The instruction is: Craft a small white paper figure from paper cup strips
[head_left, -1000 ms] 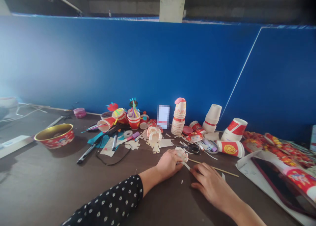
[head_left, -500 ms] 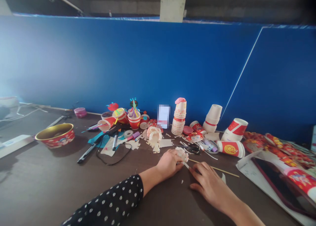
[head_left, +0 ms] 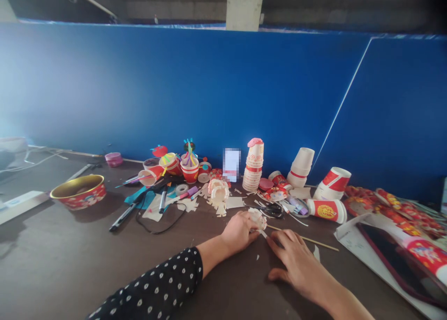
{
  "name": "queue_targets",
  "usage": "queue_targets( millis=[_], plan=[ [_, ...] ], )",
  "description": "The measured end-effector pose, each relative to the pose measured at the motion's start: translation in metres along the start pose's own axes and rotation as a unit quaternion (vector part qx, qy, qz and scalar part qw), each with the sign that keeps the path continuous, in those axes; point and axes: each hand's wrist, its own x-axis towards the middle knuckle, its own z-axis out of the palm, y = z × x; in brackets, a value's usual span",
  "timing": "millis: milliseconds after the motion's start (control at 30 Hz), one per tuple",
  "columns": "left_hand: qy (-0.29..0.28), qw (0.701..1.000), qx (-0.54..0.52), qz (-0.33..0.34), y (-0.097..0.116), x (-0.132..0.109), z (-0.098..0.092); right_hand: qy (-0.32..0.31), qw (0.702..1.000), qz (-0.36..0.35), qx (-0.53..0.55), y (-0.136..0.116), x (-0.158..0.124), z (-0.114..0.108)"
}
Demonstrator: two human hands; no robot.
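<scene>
Paper cup (head_left: pixel 257 217), seemingly cut; left hand (head_left: pixel 239 232) holding

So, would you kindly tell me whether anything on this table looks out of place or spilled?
Yes: a red-and-white paper cup lies on its side beside the scissors, and paper offcuts are strewn across the dark table.

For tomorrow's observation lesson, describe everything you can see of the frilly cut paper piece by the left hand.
The frilly cut paper piece looks like thin cream paper, cut into narrow strips that curl outward in a ruffled, flower-like cluster. It sits against the fingers of the left hand, above the dark tabletop. A narrow pale strip runs from it towards the right hand.
</scene>
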Motion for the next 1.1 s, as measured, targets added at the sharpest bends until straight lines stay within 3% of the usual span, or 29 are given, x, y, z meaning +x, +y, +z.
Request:
queue_targets(
  millis=[500,733,1100],
  plan=[
    [-0.004,1.000,0.014,0.017,0.000,0.000,-0.001,-0.012,1.000,0.003,-0.007,-0.004,-0.001,-0.008],
    [-0.004,1.000,0.020,0.015,-0.002,0.000,0.001,-0.057,0.998,0.025,0.031,-0.007,-0.004,-0.019],
    [-0.008,0.999,0.038,0.008,0.000,0.002,0.000,-0.077,0.996,0.020,0.040,-0.003,-0.003,-0.014]
  ],
)
